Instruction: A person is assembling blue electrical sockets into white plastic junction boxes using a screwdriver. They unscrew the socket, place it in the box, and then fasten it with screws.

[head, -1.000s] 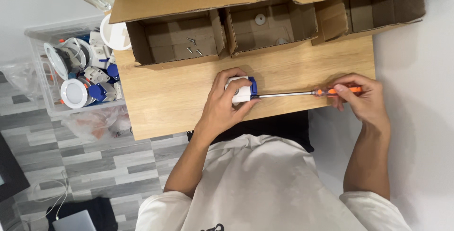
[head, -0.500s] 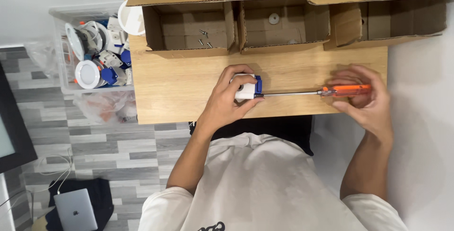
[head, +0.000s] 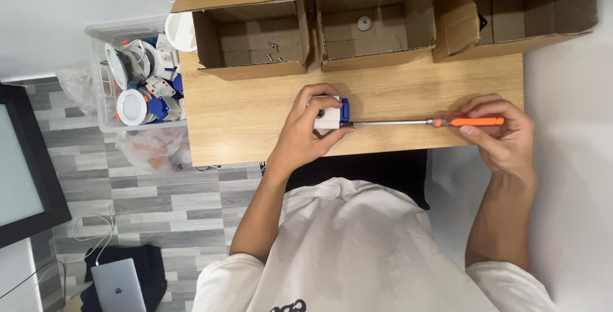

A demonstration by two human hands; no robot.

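Near the front edge of the wooden table (head: pixel 242 120), the left hand (head: pixel 306 136) clasps a small white-and-blue plastic block (head: pixel 331 113), fingers wrapped over its top. The right hand (head: pixel 504 139) pinches the orange handle of a long screwdriver (head: pixel 421 121), whose tip meets the block's blue end. The block looks light, rigid and prone to slide, so it is best gripped across its white sides.

Your screwdriver (head: pixel 421 121): shiny metal shaft, glossy orange plastic handle. Matt wood-grain table (head: pixel 242 114), rough cardboard boxes (head: pixel 255 37) at 12 o'clock.
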